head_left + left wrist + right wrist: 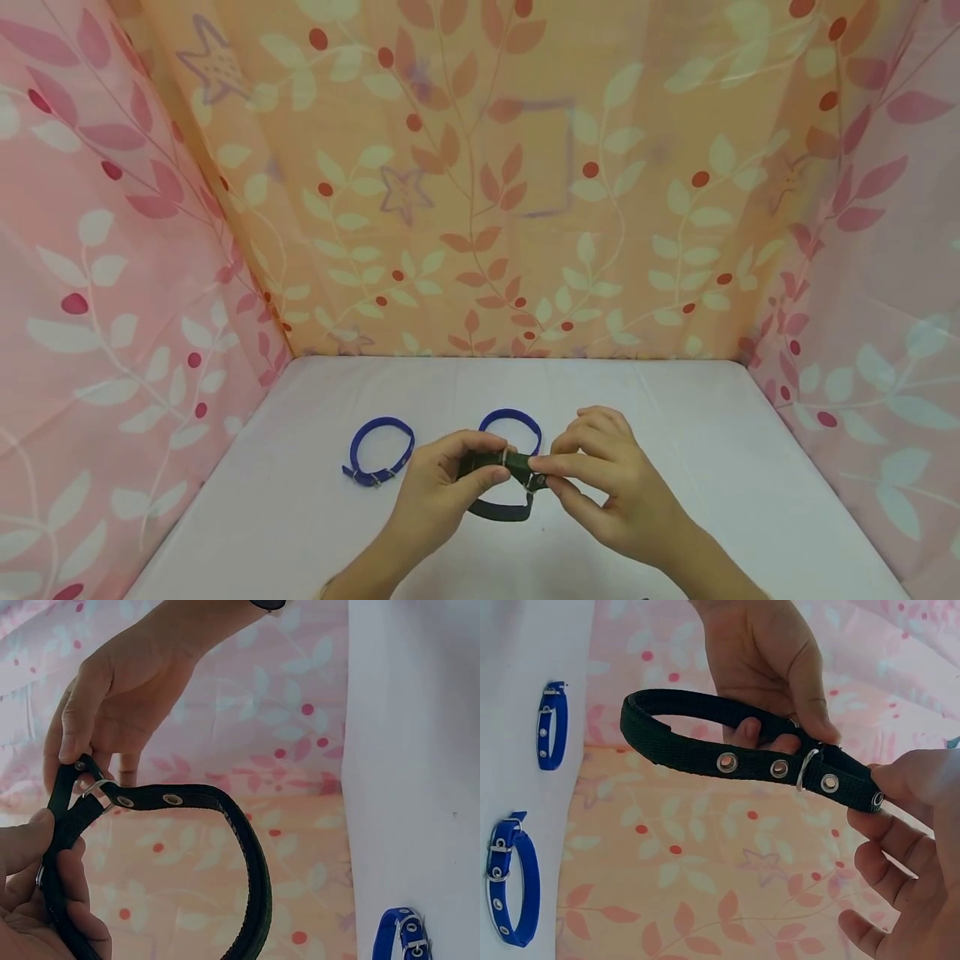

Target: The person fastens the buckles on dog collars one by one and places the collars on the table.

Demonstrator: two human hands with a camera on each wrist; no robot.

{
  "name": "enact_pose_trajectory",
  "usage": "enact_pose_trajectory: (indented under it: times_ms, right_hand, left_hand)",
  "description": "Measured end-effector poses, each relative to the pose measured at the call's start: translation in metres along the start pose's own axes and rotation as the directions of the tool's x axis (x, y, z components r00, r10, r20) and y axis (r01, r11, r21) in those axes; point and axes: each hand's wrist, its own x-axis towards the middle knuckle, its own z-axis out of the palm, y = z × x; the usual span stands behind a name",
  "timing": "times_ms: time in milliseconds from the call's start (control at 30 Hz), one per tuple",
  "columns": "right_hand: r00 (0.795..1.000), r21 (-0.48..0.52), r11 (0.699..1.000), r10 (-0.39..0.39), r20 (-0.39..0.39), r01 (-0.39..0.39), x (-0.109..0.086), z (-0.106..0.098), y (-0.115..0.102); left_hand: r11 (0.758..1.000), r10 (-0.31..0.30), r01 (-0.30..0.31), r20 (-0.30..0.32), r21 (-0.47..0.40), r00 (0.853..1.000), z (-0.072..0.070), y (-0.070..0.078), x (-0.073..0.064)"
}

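Observation:
Both hands hold a dark green collar point(690, 755) above the table, bent into a loop with metal eyelets along its strap. My left hand point(438, 483) grips the strap between thumb and fingers near the buckle end. My right hand point(622, 483) pinches the strap's eyeleted tip between thumb and index finger, its other fingers spread apart. A metal ring point(808, 769) sits around the strap between the two hands, with the tip running through it. Part of the loop is hidden behind the left fingers in the head view.
Two blue collars lie on the white table point(315, 533), each buckled into a ring: one blue collar point(356, 442) to the left, another blue collar point(510, 414) just beyond the hands. Patterned curtains point(465, 250) enclose the back and sides.

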Motion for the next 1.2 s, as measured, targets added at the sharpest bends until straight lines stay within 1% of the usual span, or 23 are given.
enact_pose_trajectory:
  times_ms: [100, 333, 467, 567, 667, 733, 900, 967, 1033, 1133, 1200]
  right_hand:
    - [1.0, 0.011, 1.0, -0.007, 0.0, 0.007, 0.001, -0.001, 0.0]
    - [1.0, 0.048, 0.999, -0.01, -0.005, 0.011, 0.003, -0.002, 0.0]
    - [1.0, 0.034, 0.999, -0.013, -0.003, 0.013, 0.003, -0.002, -0.002]
    - [1.0, 0.013, 1.0, -0.01, 0.001, 0.01, 0.002, -0.002, -0.002]
    - [1.0, -0.006, 1.0, 0.017, 0.013, -0.017, -0.001, -0.001, -0.002]
    - [0.999, -0.014, 0.999, 0.043, 0.026, -0.043, -0.003, 0.001, -0.002]
    - [0.988, -0.058, 0.988, 0.144, 0.063, -0.14, -0.006, 0.005, -0.003]
    - [0.982, -0.083, 0.981, 0.181, 0.058, -0.176, -0.007, 0.006, -0.003]
    - [0.978, -0.096, 0.975, 0.206, 0.038, -0.201, -0.007, 0.007, -0.002]
    - [0.975, -0.096, 0.971, 0.22, 0.014, -0.217, -0.008, 0.008, -0.002]
    - [0.974, -0.084, 0.971, 0.226, 0.013, -0.224, -0.009, 0.009, -0.002]
  left_hand:
    - [1.0, 0.002, -0.002, 0.005, 0.015, 1.0, 0.0, 0.001, 0.0]
    - [1.0, -0.019, 0.019, 0.022, -0.006, 1.0, 0.001, 0.002, 0.0]
    - [0.998, -0.039, 0.04, 0.037, -0.038, 0.999, 0.001, 0.003, 0.001]
    - [0.998, -0.027, 0.03, 0.045, -0.055, 0.999, 0.001, 0.003, 0.001]
    - [0.998, -0.024, 0.027, 0.046, -0.063, 0.999, 0.001, 0.003, 0.001]
    - [0.997, -0.037, 0.04, 0.048, -0.071, 0.998, 0.002, 0.003, 0.0]
    - [0.996, -0.056, 0.059, 0.048, -0.065, 0.997, 0.003, 0.004, -0.001]
    - [0.998, -0.058, 0.059, 0.034, -0.033, 0.998, 0.003, 0.004, 0.0]
    - [0.997, -0.073, 0.073, 0.012, -0.003, 0.997, 0.002, 0.003, 0.0]
    - [0.996, -0.078, 0.079, -0.016, 0.034, 0.997, 0.001, 0.003, 0.0]
    - [0.997, -0.073, 0.073, -0.02, 0.034, 0.997, 0.001, 0.002, 0.0]
